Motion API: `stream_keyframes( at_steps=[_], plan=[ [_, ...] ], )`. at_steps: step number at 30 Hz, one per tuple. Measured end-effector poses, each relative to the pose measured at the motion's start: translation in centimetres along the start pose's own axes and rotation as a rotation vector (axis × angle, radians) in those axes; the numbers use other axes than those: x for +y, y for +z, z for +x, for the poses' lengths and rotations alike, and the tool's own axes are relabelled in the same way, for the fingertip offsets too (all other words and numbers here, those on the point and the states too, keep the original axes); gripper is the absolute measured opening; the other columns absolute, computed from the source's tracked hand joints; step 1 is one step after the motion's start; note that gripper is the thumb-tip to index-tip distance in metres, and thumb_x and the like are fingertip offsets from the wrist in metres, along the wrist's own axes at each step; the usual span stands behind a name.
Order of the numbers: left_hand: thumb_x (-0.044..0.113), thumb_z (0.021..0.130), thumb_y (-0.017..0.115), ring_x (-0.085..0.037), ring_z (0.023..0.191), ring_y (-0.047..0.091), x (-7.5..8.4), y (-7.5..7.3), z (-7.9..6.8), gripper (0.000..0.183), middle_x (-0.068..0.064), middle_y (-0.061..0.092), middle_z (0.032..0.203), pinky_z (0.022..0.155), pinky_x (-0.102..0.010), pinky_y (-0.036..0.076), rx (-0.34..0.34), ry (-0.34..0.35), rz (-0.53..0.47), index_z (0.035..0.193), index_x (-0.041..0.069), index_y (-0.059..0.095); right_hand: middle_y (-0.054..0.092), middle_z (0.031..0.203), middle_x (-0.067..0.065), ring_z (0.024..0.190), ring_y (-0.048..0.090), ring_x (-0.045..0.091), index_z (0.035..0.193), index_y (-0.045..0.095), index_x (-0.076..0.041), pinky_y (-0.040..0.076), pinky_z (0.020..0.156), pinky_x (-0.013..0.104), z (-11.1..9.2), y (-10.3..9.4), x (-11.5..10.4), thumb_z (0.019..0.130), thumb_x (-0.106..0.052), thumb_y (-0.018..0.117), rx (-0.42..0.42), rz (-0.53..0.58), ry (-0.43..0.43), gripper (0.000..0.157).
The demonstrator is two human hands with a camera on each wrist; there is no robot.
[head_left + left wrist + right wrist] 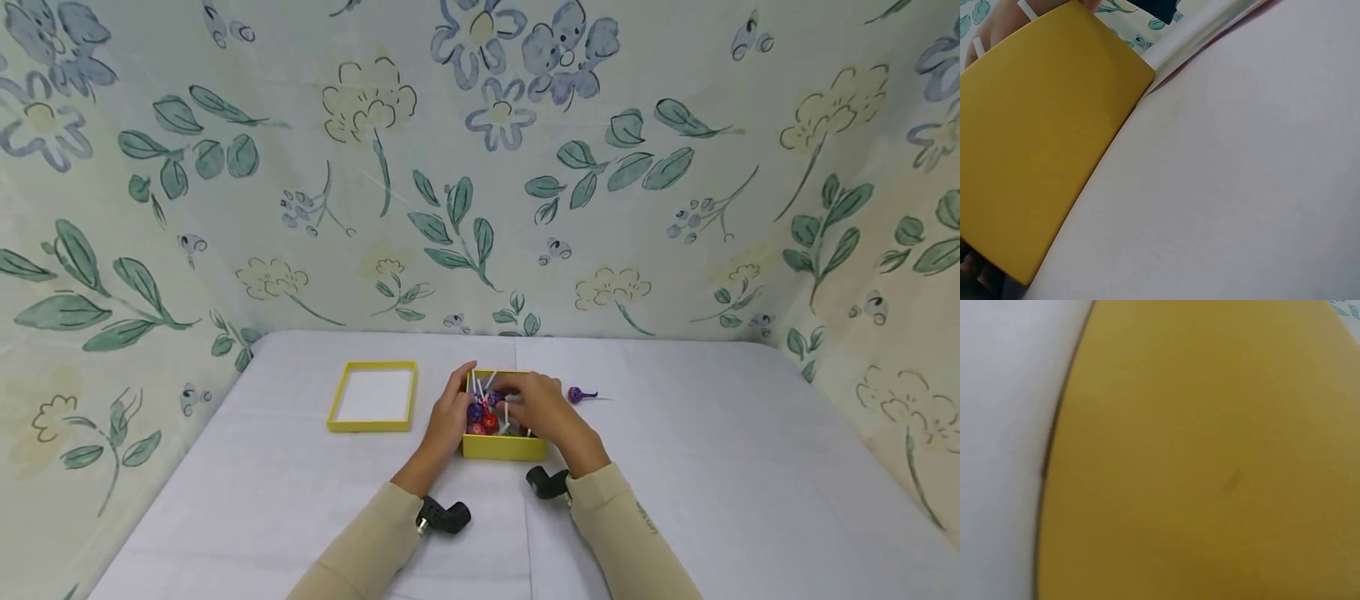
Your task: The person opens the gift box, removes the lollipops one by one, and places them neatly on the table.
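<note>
An uncovered yellow box (504,449) stands on the table in the head view, with several wrapped lollipops inside. Among them are a purple lollipop (476,412), a red lollipop (491,423) and a green one (507,432), white sticks poking up. My left hand (447,417) holds the box at its left side. Bent over the right rim, my right hand (542,407) reaches in with its fingertips among the lollipops; whether they pinch one is hidden. The box's yellow wall fills much of the left wrist view and most of the right wrist view.
A shallow yellow-rimmed lid (370,427), white inside, lies left of the box. One purple lollipop (575,394) lies on the white tablecloth (675,467) just right of the box. Floral cloth (450,208) hangs behind the table and at both sides.
</note>
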State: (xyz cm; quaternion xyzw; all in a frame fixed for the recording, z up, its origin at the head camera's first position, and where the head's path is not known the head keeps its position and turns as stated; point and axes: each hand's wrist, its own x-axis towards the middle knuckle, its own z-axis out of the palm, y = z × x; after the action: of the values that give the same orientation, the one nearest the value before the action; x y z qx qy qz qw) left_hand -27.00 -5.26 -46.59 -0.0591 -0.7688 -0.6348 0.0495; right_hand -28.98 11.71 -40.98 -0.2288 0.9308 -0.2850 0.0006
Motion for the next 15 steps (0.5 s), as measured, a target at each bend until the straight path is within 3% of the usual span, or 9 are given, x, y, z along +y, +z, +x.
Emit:
stream_keyframes(
  at_steps=[15],
  plan=[
    [0.015, 0.097, 0.034, -0.021, 0.143, 0.026, 0.06, 0.03, -0.11, 0.052, -0.002, 0.033, 0.154, 0.115, -0.046, 0.02, 0.003, -0.007, 0.007, 0.148, 0.026, 0.036, 0.07, 0.11, -0.005, 0.112, 0.059, 0.021, 0.115, 0.069, -0.021, 0.028, 0.101, 0.057, -0.24, -0.83, -0.76, 0.088, -0.023, 0.071, 0.035, -0.025, -0.014, 0.028]
  ],
)
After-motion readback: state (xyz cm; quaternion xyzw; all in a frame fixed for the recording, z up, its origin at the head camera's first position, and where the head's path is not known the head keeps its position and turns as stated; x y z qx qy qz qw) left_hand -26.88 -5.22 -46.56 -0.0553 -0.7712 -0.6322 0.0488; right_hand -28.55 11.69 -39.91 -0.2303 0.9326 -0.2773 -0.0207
